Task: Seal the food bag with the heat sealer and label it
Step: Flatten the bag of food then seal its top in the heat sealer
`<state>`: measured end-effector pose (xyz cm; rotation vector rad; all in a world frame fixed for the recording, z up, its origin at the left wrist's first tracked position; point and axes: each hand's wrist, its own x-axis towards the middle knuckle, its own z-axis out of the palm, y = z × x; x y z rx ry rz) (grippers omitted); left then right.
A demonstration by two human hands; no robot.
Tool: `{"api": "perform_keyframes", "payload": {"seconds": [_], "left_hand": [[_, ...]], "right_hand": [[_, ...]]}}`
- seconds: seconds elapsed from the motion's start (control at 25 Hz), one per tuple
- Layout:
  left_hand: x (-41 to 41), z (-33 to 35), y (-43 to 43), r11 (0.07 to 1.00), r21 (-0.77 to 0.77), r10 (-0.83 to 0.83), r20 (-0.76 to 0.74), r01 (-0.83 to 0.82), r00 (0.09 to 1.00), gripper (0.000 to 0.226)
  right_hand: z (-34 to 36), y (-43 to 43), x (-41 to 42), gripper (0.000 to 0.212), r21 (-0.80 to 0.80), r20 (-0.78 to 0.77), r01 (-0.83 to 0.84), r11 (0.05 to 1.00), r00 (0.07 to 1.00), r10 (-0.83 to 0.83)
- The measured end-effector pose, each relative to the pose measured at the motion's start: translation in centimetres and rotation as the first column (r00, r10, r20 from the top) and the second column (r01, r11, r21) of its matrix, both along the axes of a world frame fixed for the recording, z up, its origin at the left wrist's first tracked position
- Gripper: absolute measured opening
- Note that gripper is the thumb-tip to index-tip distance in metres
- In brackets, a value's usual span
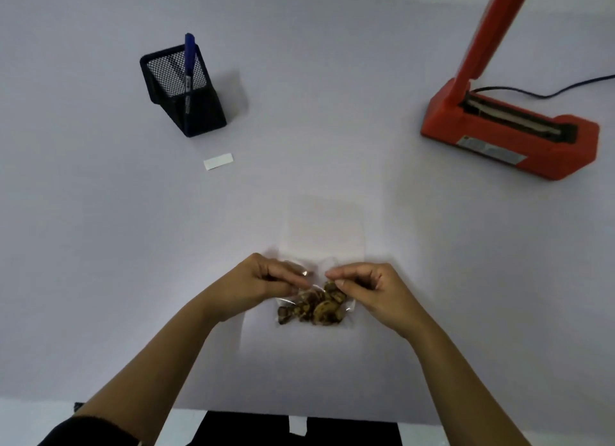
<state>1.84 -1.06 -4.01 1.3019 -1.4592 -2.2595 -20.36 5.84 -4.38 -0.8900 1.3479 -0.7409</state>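
A clear food bag [316, 307] with brown pieces inside lies on the white table near me, its open top reaching away from me and hard to make out. My left hand [266, 277] pinches the bag's left side and my right hand [364, 287] pinches its right side, fingertips almost meeting above the food. The orange heat sealer [509, 136] stands at the far right with its arm raised. A small white label [218, 161] lies flat at the left of centre. A blue pen [189, 64] stands in a black mesh holder [184, 96] behind the label.
A dark cable [545, 93] runs from the sealer off the right edge. The table's near edge [299, 412] is just below my forearms, with a dark gap under it.
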Motion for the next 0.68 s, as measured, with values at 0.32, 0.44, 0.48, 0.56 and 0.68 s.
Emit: {"api": "perform_keyframes", "payload": {"seconds": [0.32,0.44,0.48,0.56,0.68], "left_hand": [[0.46,-0.01,-0.31,0.999,0.014,-0.043,-0.006,0.043,0.999,0.044],[0.40,0.28,-0.76,0.999,0.006,-0.037,-0.009,0.037,0.999,0.052],[0.34,0.34,-0.89,0.999,-0.006,-0.034,-0.004,0.034,0.999,0.053],[0.31,0.44,-0.95,0.999,-0.022,-0.036,0.010,0.037,0.999,0.055],[0.23,0.41,-0.86,0.999,-0.046,-0.018,0.026,0.019,0.999,0.046]], "right_hand": [[-0.43,-0.74,0.61,0.025,-0.071,0.007,-0.048,0.996,0.999,0.049],[-0.30,-0.91,0.68,0.027,-0.050,0.001,-0.064,0.997,0.998,0.064],[-0.27,-0.94,0.61,0.029,-0.047,0.006,-0.060,0.997,0.998,0.060],[-0.27,-0.93,0.53,0.033,-0.049,0.005,-0.064,0.997,0.998,0.064],[-0.34,-0.89,0.49,0.037,-0.038,-0.008,-0.096,0.995,0.995,0.096]]}}
